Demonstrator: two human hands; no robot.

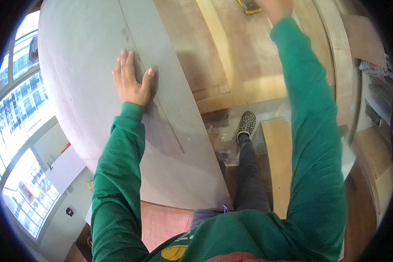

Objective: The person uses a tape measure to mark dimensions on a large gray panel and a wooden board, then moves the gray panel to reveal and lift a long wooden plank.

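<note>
My left hand lies flat, fingers stretched out and thumb apart, on a large pale grey panel. Beside its thumb runs a long thin dark line in the panel; whether it is drawn or cut I cannot tell. Reaching far forward, my right hand is blurred and cut off by the upper edge of the view, so its fingers are mostly hidden. Close to its left is a yellow and black tool, partly out of view, resting over a wooden board surface. Whether my right hand touches it I cannot tell.
A pale wooden strip crosses the board surface. A light plank stands between my right arm and my leg. My foot in a patterned shoe is below the panel's edge. Windows line the left; shelving and boards stand right.
</note>
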